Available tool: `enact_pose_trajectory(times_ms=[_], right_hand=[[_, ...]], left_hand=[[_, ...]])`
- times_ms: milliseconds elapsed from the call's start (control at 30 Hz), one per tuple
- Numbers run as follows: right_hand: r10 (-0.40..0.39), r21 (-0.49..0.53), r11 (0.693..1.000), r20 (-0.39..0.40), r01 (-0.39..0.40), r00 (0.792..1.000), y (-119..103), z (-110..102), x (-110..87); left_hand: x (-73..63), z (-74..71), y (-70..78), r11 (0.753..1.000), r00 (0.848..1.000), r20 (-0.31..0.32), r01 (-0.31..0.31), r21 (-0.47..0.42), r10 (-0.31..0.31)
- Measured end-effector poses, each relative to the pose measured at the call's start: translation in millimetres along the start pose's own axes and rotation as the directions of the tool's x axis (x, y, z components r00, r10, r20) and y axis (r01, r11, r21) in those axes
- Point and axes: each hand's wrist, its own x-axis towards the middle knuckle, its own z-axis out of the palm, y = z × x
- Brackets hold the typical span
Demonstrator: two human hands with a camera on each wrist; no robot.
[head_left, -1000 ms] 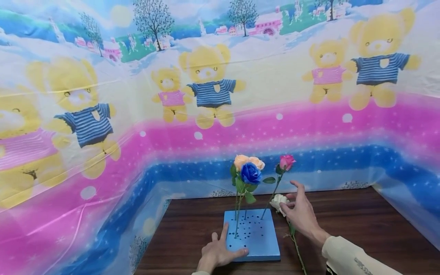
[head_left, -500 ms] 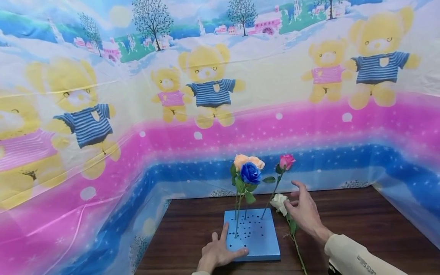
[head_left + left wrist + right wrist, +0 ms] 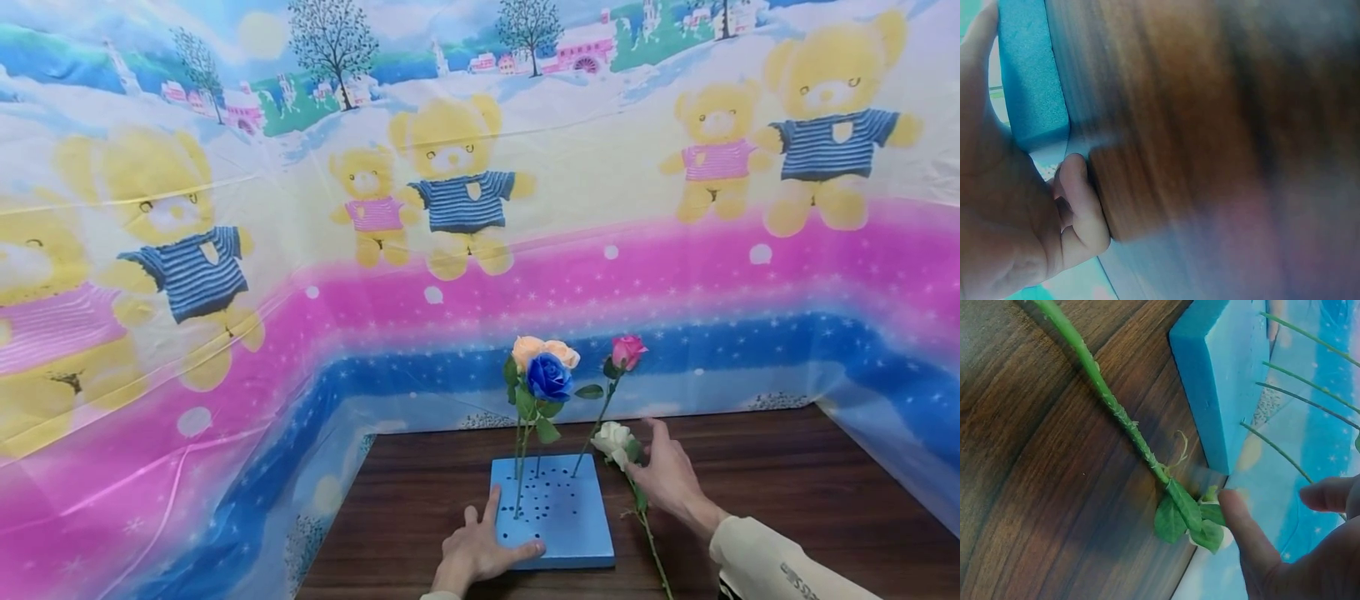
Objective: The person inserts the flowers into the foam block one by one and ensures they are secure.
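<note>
My left hand (image 3: 474, 546) rests at the near-left corner of a light blue foam board (image 3: 562, 537) with many small holes. Its thumb lies on the top and its index finger along the left side; in the left wrist view the other fingers bend beside the board (image 3: 1034, 81). A white rose (image 3: 611, 442) lies on the table to the right of the board, its stem toward me. Over its leaves (image 3: 1182, 509) is my right hand (image 3: 671, 475), thumb and index finger spread apart. The thumb seems to touch a leaf below the bloom.
Standing in the board are a blue rose (image 3: 549, 377), peach roses (image 3: 527, 352) at the left, and a pink rose (image 3: 627, 352) leaning right at the back corner. A printed bear curtain (image 3: 465, 317) hangs behind the dark wooden table (image 3: 405, 492).
My right hand has slid from the white bloom back and right to the leaves just below it. The white rose has barely shifted. My left hand stays on the board.
</note>
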Motion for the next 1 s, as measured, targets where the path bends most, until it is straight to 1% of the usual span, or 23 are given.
enact_pose_trajectory(times_ms=[133,233,300,367,500,600,767,900,1000], right_hand=[[0.029,0.007,1.0,0.033,-0.029,0.999,4.4,2.5,-1.7],[0.098,0.012,0.995,0.09,-0.099,0.991,7.0,4.8,-3.1],[0.166,0.012,0.985,0.143,-0.17,0.976,7.1,5.7,-3.8],[0.225,-0.022,0.974,0.189,-0.225,0.956,6.1,5.7,-4.4],[0.307,-0.092,0.952,0.258,-0.293,0.916,3.4,5.9,-3.4],[0.346,-0.12,0.938,0.289,-0.325,0.892,2.8,7.6,-2.6],[0.387,-0.16,0.922,0.33,-0.353,0.861,2.6,10.6,-2.9],[0.405,-0.194,0.914,0.36,-0.357,0.84,2.5,12.4,-4.1],[0.423,-0.216,0.905,0.362,-0.367,0.831,3.1,14.9,-4.0]], left_hand=[[-0.2,0.7,-0.1,1.0,1.0,-0.006,-0.002,0.001,0.002],[-0.7,1.0,-0.1,1.0,1.0,-0.01,-0.005,0.004,0.006],[-0.9,0.9,-0.2,1.0,1.0,-0.01,-0.008,0.006,0.008],[-1.3,0.7,-0.2,1.0,1.0,-0.008,-0.009,0.006,0.009],[-2.0,-0.4,0.3,1.0,1.0,-0.006,-0.006,0.005,0.006],[-3.0,-1.4,0.9,1.0,1.0,-0.009,-0.006,0.003,0.006],[-4.1,-2.4,1.7,1.0,1.0,-0.01,-0.01,0.001,0.01],[-4.1,-2.2,1.6,1.0,1.0,-0.01,-0.012,0.007,0.012],[-4.1,-1.7,1.3,1.0,1.0,-0.011,-0.011,0.01,0.011]])
